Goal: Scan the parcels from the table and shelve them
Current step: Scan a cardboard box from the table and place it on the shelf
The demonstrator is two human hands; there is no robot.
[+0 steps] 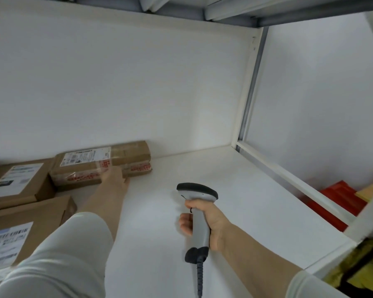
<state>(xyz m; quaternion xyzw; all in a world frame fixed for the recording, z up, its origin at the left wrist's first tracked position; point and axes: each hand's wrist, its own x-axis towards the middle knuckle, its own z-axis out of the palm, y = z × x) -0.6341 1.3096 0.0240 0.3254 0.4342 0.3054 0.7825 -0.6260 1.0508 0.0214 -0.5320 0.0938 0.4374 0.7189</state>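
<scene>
On the white shelf (246,201), left of the left hand's fingers, lie a labelled parcel (15,183) and, nearer to the person, a second parcel (30,222), also brown with a label. Just beyond those fingers lies a long parcel (99,162) with red-printed tape, close to the back wall. The left hand (114,179) touches its near side, the fingers straight and close together as far as the blur lets me see. Well apart to the right, the right hand (205,224) has its fingers curled round the handle of a grey scanner (199,211); the cable (199,274) runs toward the person. Far right of these fingers, lower than the shelf edge, is a red thing (336,203).
</scene>
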